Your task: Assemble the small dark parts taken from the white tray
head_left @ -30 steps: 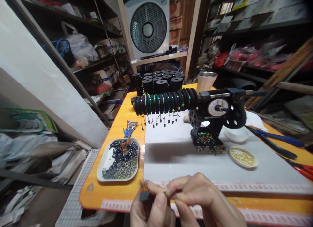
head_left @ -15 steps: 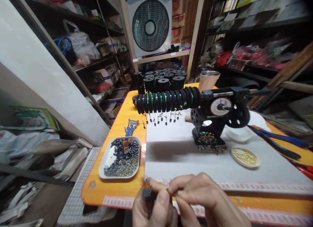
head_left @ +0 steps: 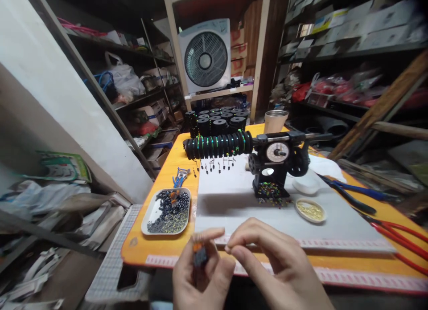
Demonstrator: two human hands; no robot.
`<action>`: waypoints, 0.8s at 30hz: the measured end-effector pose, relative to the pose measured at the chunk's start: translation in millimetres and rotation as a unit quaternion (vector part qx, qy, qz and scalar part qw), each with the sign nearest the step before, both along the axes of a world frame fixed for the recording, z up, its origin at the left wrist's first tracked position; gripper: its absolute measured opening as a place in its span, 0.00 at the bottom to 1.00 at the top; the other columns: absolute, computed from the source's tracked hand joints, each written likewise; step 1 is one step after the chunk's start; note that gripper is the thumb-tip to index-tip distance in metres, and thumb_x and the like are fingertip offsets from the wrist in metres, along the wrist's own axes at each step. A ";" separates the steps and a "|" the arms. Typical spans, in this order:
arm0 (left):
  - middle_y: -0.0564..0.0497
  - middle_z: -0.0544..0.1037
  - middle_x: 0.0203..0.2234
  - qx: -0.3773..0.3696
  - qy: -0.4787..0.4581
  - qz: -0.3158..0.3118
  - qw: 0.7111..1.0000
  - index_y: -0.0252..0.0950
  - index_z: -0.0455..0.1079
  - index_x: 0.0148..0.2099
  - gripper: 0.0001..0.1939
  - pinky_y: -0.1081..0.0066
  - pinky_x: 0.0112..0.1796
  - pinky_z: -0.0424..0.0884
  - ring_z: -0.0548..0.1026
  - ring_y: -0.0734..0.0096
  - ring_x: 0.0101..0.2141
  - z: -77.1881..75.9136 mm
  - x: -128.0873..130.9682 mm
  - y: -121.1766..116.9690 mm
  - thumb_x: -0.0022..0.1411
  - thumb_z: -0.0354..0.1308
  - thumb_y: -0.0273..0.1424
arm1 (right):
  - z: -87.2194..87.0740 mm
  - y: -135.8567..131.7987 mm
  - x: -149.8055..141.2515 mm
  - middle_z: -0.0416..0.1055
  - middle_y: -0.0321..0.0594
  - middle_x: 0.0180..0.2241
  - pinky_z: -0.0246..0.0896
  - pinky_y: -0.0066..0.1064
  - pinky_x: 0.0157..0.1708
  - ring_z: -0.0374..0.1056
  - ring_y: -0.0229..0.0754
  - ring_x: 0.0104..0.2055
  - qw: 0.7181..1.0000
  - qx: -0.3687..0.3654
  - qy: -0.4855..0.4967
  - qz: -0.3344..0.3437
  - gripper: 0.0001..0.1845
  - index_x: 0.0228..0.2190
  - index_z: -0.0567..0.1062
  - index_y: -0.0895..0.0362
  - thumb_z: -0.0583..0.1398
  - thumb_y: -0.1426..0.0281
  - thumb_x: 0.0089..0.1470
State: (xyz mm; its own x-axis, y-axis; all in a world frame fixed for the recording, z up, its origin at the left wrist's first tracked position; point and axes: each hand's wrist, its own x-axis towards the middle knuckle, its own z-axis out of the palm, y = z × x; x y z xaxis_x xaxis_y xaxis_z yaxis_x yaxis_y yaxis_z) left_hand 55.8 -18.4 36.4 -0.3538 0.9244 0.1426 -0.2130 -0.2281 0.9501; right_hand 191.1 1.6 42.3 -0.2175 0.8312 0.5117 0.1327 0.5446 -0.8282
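In my left hand (head_left: 187, 274) the curled fingers hold a small bundle of dark pieces (head_left: 201, 257) with an orange band and thin wire-like ends pointing up. The thumb and forefinger of that hand are apart. My right hand (head_left: 279, 259) is closed in a pinch close by, its fingertips near the left forefinger; whatever tiny piece they grip is too small to make out. Beyond the hands, a hand-cranked device (head_left: 277, 153) with a dial carries a ridged black roll (head_left: 217, 146) wound with green bands, and small dark pieces dangle beneath it.
A white tray (head_left: 146, 222) of small dark and yellowish parts stands left. Coloured beads (head_left: 270, 193) lie at the device's base, beside a dish (head_left: 325, 215) of gold bits. Pliers (head_left: 401, 232) lie right. Black spools (head_left: 220, 124) and a cup (head_left: 275, 122) stand behind.
My left thumb and forefinger have parted from their pinch. The right fingertips have drawn slightly away and remain pinched. The view has tilted up and shifted a little.
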 end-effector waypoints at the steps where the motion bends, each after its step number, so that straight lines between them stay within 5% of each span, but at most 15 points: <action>1: 0.57 0.66 0.18 0.029 -0.007 -0.012 0.999 0.44 0.82 0.30 0.12 0.80 0.27 0.63 0.64 0.78 0.22 0.4 0.5 1.6 0.49 0.75 0.45 | 1.2 -1.2 -0.5 0.75 0.34 0.31 0.68 0.24 0.34 0.73 0.36 0.33 1.000 0.011 -0.003 0.000 0.07 0.34 0.76 0.55 0.59 0.76 0.65; 5: 0.55 0.75 0.31 0.042 -0.126 -0.096 0.987 0.41 0.77 0.26 0.13 0.78 0.28 0.66 0.67 0.82 0.23 1.5 -0.3 5.9 0.50 0.75 0.40 | 5.5 -2.7 -1.8 0.75 0.37 0.32 0.70 0.29 0.38 0.72 0.39 0.37 0.995 0.095 -0.043 -0.002 0.08 0.34 0.74 0.56 0.58 0.78 0.64; 7: 0.58 0.76 0.28 0.025 -0.169 -0.143 0.975 0.41 0.75 0.28 0.13 0.81 0.25 0.61 0.61 0.85 0.19 1.7 -3.9 6.0 0.53 0.74 0.40 | 8.1 -0.9 0.4 0.74 0.39 0.32 0.69 0.30 0.40 0.70 0.41 0.39 0.988 0.134 -0.070 -0.016 0.08 0.34 0.73 0.57 0.57 0.79 0.64; 10: 0.61 0.66 0.15 0.009 -0.114 -0.195 0.974 0.42 0.73 0.31 0.12 0.79 0.23 0.56 0.58 0.81 0.18 -1.7 -14.5 7.5 0.60 0.68 0.43 | 14.2 5.4 8.8 0.75 0.40 0.34 0.67 0.34 0.47 0.68 0.44 0.44 0.963 0.236 -0.132 -0.019 0.09 0.36 0.74 0.57 0.56 0.80 0.65; 13: 0.61 0.68 0.16 -0.034 -0.026 -0.203 0.978 0.41 0.72 0.34 0.12 0.78 0.25 0.56 0.60 0.81 0.19 -8.4 -27.5 12.9 0.64 0.64 0.43 | 21.7 19.1 21.2 0.77 0.41 0.38 0.60 0.41 0.55 0.67 0.45 0.48 0.921 0.336 -0.195 -0.035 0.10 0.38 0.75 0.57 0.56 0.80 0.66; 19: 0.55 0.71 0.15 -0.109 0.086 -0.258 0.956 0.33 0.78 0.34 0.19 0.75 0.22 0.52 0.62 0.79 0.17 -7.7 -36.8 11.3 0.58 0.68 0.46 | 35.6 91.6 51.9 0.77 0.38 0.45 0.66 0.39 0.54 0.69 0.44 0.54 0.822 0.479 -0.308 0.000 0.08 0.39 0.77 0.52 0.58 0.74 0.68; 24: 0.56 0.69 0.14 -0.121 0.094 -0.239 0.959 0.35 0.76 0.30 0.25 0.74 0.22 0.50 0.60 0.79 0.16 -5.6 -33.1 0.1 0.54 0.67 0.54 | 56.9 156.9 79.7 0.74 0.43 0.53 0.70 0.49 0.53 0.72 0.49 0.53 0.813 0.475 -0.334 -0.048 0.11 0.48 0.76 0.56 0.62 0.68 0.66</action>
State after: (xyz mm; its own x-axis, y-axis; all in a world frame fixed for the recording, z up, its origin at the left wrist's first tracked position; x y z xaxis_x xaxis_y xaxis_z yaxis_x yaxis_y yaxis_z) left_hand 22.7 -18.3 30.8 0.1296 0.9886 -0.0762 -0.0574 0.0842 0.9948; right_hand 270.9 158.6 99.2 -0.6676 0.1600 0.7271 0.4596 0.8569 0.2334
